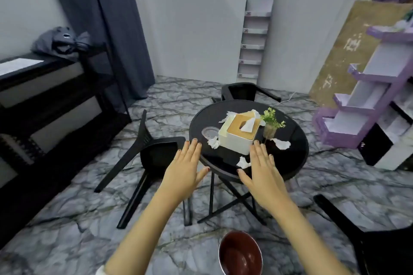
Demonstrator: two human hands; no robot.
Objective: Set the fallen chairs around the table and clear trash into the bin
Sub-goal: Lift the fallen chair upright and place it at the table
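While both hands hang palm-down over the near edge of the round black tabletop point(295, 161), we grasp nothing: fingers are straight and spread on each. Left hand point(185, 168) is over the near-left rim, fingertips above the seat of the black plastic chair on the left point(161, 152). Right hand point(264, 176) is over the near rim, thumb just beside the nearest crumpled white tissue point(243, 162). We can't tell if either palm touches the surface.

Trash, all on the tabletop:
- second crumpled tissue point(213, 142), touching the front-left corner of the white tissue box with a wooden lid point(237, 138)
- third crumpled tissue point(282, 143), right of the box
- loose white tissue point(228, 115) behind the box
- clear plastic cup or lid point(209, 132), left of the box; we can't tell which it is

Small green plant in a brown pot point(271, 124) stands just right of the box.

Chairs: the left one stands on its legs, seat against the tabletop edge, back turned away. Far black chair point(241, 91) is upright behind the table, partly hidden by it. Dark chair at lower right point(375, 243) is cut off by the frame, pose unclear.

Round metal bin with a dark red inside point(240, 254) sits on the grey marbled floor point(67, 230), between our forearms, on the near side of the table.
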